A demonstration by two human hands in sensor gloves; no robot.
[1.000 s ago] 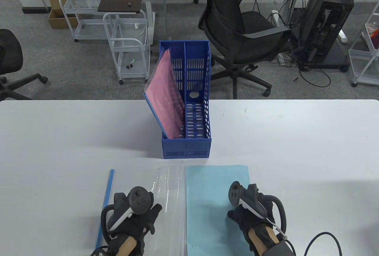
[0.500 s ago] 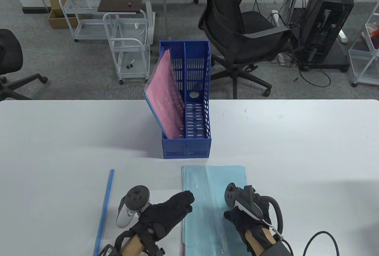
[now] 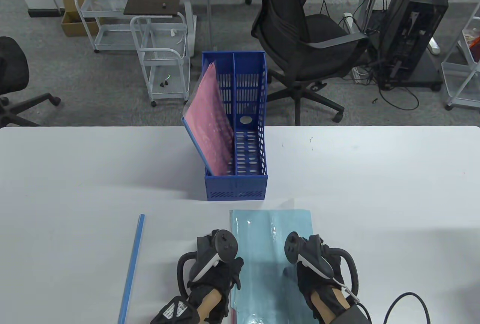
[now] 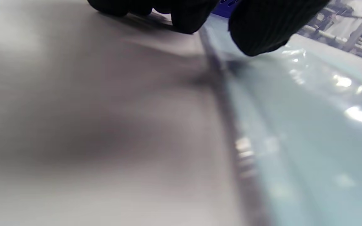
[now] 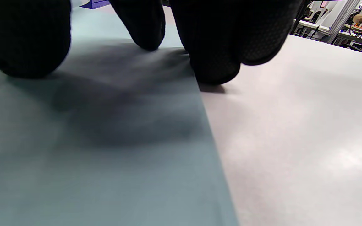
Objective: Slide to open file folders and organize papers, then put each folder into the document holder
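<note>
A clear folder [image 3: 272, 226] with light blue paper inside lies flat near the table's front edge, its cover closed over the sheet. My left hand [image 3: 222, 268] presses on the folder's left edge; in the left wrist view one fingertip [image 4: 256, 34] sits on the glossy cover [image 4: 309, 141] and the others on the table. My right hand [image 3: 313, 264] rests on the folder's right side, fingertips [image 5: 215, 62] down at the paper's edge [image 5: 90, 157]. A loose blue slide bar [image 3: 132, 267] lies to the left. The blue document holder [image 3: 236, 185] stands behind, with a pink folder [image 3: 210, 129] in its left compartment.
The white table [image 3: 375, 174] stretches wide on both sides. The holder's right compartment [image 3: 249, 144] holds nothing. Office chairs [image 3: 300, 39], wire carts [image 3: 165, 57] and a computer tower [image 3: 412, 27] stand on the floor beyond the far edge.
The clear cover, lying open to the left a second ago, has been flipped shut over the blue paper. My left hand swung right with it and now sits at the folder's left edge.
</note>
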